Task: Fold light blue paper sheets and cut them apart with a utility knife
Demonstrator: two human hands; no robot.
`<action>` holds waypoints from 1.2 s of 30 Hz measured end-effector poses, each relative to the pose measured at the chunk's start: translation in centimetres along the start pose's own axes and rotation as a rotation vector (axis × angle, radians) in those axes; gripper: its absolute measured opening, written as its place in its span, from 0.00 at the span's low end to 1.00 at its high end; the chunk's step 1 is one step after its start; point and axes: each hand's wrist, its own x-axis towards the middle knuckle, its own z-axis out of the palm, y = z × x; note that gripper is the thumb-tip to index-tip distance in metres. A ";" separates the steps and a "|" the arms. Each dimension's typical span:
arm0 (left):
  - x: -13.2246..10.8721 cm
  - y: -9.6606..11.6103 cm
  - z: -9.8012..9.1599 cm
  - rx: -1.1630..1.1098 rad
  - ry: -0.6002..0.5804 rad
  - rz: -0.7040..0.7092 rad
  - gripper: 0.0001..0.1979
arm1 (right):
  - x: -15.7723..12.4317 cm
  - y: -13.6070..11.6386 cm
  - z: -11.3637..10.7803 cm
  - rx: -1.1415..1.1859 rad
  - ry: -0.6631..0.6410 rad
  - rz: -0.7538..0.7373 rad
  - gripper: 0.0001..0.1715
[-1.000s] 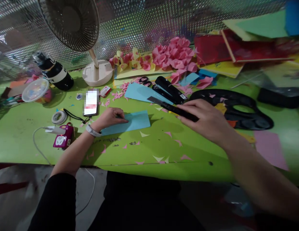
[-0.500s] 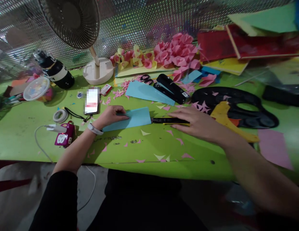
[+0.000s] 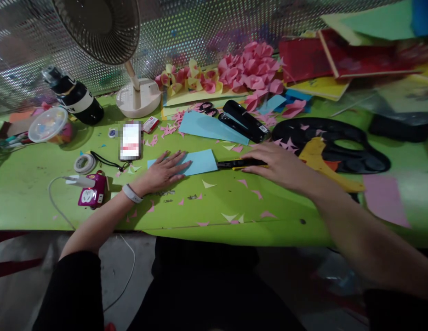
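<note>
My left hand [image 3: 164, 173] lies flat with its fingers spread, pressing on a light blue strip of paper [image 3: 202, 162] on the green table. The strip's left part is mostly under that hand. At the paper's right edge is the tip of a utility knife [image 3: 239, 163] with a slim black and yellow body. My right hand [image 3: 277, 163] has its fingers closed around the knife's right end, and the palm hides the rest. Behind the paper, a black stapler [image 3: 244, 122] rests partly on another light blue sheet [image 3: 207, 126].
Pink and white paper scraps [image 3: 208, 184] dot the green table [image 3: 124, 220]. A phone [image 3: 130, 142], a tape roll [image 3: 84, 162] and a purple power adapter [image 3: 93, 195] lie left. Folded pink paper pieces [image 3: 248, 66] and a fan [image 3: 138, 99] stand behind; a black palette [image 3: 365, 154] lies right.
My left hand has gone from bent fingers at the paper to a flat, spread palm on it. My right hand stays at the knife. The view has shifted slightly.
</note>
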 end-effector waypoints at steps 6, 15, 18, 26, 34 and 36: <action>0.0 0.4 0.2 0.012 -0.015 -0.008 0.28 | -0.2 -0.6 0.1 0.008 -0.001 0.000 0.21; 0.2 0.5 0.1 0.003 -0.029 -0.031 0.28 | -1.7 -1.2 -1.4 0.080 -0.039 0.042 0.23; 0.2 0.5 0.2 -0.009 -0.035 -0.032 0.28 | -1.9 -1.7 -1.4 0.058 -0.014 0.066 0.23; 0.3 0.3 0.6 -0.053 -0.002 -0.034 0.27 | -2.5 -2.4 -0.5 -0.005 -0.009 0.074 0.22; 0.3 0.4 0.5 -0.065 -0.021 -0.046 0.27 | -2.4 -2.9 0.2 -0.019 0.011 0.062 0.23; 0.3 0.3 0.7 -0.071 -0.007 -0.043 0.27 | -2.4 -3.2 0.2 -0.010 0.009 0.054 0.23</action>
